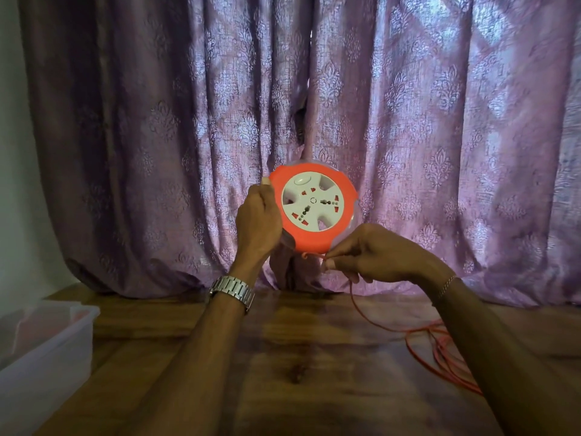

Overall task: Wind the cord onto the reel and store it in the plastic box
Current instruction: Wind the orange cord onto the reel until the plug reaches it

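**Feeding cord to the reel rim, low right of the hub**

Holding the reel up in front of the curtain, face toward me, white socket plate inside the orange ring. My left hand wraps its rim from 9 o'clock, grip clamped on the edge, thumb tip showing at about 10.

My right hand sits just below the reel at roughly 5 o'clock. Its grip is together, pinching the cord right where it leaves the rim; a small curl of cord shows between fingertips and reel at about 6 o'clock. Cannot tell how many turns are already in the groove.

Key relation: the cord's free run drops from the pinch toward 5 o'clock, down to the surface, where the slack lies in loose loops at my far right. So the cord's long axis runs down and away to the right, and the right hand is the nearer one to all of it. The reel's axle points straight at me, so winding means circling in the plane facing me.

Judgement: winding is early; much slack remains.

The plastic box waits open at 8 o'clock on the surface's left edge, well apart from the reel, nearer my left hand.
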The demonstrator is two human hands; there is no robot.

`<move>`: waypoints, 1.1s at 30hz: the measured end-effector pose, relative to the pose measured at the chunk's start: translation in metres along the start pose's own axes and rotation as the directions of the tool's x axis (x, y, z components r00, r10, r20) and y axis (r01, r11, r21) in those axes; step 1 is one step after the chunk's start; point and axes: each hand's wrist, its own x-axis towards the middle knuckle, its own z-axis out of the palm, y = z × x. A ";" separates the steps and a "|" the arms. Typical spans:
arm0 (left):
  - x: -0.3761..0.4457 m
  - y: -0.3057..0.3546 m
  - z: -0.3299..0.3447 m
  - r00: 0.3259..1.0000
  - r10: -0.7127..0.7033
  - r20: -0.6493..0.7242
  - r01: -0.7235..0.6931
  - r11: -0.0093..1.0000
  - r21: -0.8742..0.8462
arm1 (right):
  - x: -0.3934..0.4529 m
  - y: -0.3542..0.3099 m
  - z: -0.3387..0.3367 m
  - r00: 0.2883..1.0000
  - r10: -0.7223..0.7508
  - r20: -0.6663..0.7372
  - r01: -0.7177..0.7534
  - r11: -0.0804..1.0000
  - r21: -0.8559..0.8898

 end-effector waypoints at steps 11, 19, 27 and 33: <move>-0.010 0.003 0.009 0.995 0.085 -0.047 -0.080 0.991 0.104 | -0.003 -0.027 -0.004 0.988 -0.077 -0.135 0.069 0.996 -0.064; -0.005 0.005 0.003 0.990 -0.017 -0.140 0.019 1.000 0.012 | 0.002 -0.018 0.010 0.991 -0.058 0.122 0.051 0.997 0.063; -0.004 0.008 0.003 0.989 -0.076 -0.126 0.070 0.996 -0.057 | 0.011 0.000 0.030 0.956 -0.043 0.289 -0.053 0.948 0.315; -0.005 0.013 0.004 0.991 -0.074 -0.108 0.068 0.996 -0.063 | 0.014 0.022 0.049 0.984 0.165 0.060 -0.175 0.880 0.441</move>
